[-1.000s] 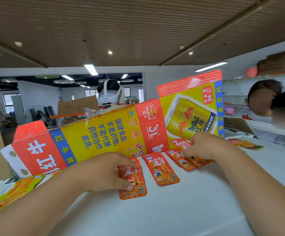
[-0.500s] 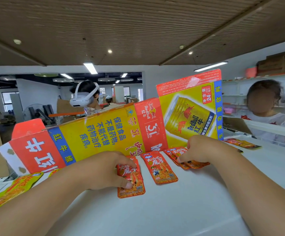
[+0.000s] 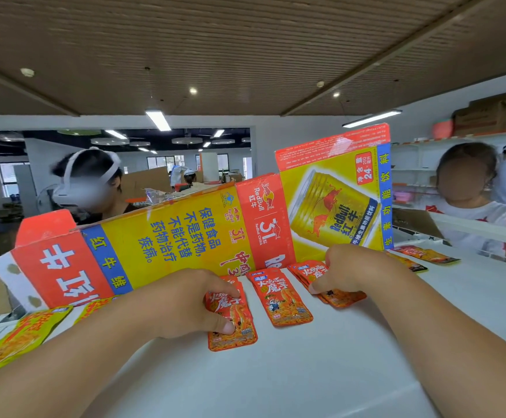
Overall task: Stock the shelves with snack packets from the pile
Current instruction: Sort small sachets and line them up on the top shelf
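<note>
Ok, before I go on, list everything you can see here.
left packet: one or two stacked, orange-red, under left hand.
middle packet: one, orange-red, free between the hands.
right stack: several, orange-red, under right hand.
yellow packets: at least two, yellow, far left.
far packets: about two, orange, far right.
carton: one, yellow-red, flattened, upright behind the packets.
shelf top: one, white, beneath everything.
bystanders: two, behind the carton.
left hand: fingers and thumb pinch left packet.
right hand: fingers curled on right stack.
</note>
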Action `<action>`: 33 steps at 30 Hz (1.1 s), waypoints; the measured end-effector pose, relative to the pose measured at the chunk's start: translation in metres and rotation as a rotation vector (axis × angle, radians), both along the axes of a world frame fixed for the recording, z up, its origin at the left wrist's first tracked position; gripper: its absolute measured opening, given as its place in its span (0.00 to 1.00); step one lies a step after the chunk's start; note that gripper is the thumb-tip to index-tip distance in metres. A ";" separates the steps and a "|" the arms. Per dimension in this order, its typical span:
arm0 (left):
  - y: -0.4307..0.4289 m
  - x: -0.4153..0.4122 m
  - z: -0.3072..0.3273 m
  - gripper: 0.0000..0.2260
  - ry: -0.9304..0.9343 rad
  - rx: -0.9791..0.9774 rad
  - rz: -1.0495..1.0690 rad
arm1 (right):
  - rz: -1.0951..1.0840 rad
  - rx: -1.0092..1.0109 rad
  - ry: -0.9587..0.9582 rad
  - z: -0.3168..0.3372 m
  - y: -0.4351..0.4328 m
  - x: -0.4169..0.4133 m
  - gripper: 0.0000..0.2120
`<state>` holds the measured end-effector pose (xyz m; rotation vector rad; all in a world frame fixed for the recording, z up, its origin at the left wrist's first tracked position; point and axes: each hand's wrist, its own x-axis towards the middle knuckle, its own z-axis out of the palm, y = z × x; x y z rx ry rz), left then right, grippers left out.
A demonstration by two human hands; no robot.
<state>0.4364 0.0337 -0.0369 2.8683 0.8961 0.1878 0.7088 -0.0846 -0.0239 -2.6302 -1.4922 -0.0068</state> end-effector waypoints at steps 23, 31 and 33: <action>-0.005 0.000 0.001 0.28 0.002 0.002 0.013 | -0.012 -0.103 0.024 0.005 -0.007 -0.002 0.40; -0.005 0.000 0.003 0.25 -0.028 -0.001 0.009 | 0.005 -0.046 0.062 0.008 -0.013 -0.001 0.45; -0.006 0.000 0.003 0.24 -0.038 -0.004 0.012 | 0.006 -0.032 0.070 0.008 -0.014 0.000 0.44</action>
